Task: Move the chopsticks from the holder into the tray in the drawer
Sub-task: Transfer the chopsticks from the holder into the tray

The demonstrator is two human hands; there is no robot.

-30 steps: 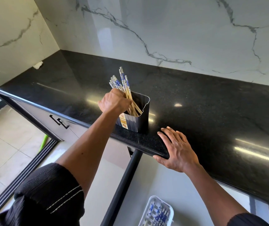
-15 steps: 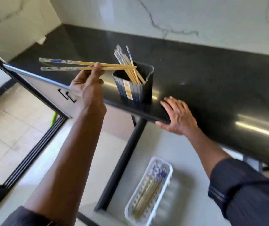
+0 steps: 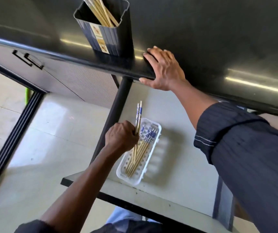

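The black countertop (image 3: 219,39) carries the holder (image 3: 108,37), chopsticks (image 3: 101,12) inside, and the right hand (image 3: 165,68) lies flat on its edge. Below, in the open drawer (image 3: 177,148), the left hand (image 3: 121,137) grips a chopstick pair (image 3: 139,113) over the white tray (image 3: 153,158). This looks like the placing step; next, lower, align, let go.

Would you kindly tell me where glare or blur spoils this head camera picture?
Head view: glare streaks cross the black countertop; also in the head view, motion blur smears the white tray, ghosting its slots; the left hand gripping chopsticks, the right hand and the holder look fairly sharp.
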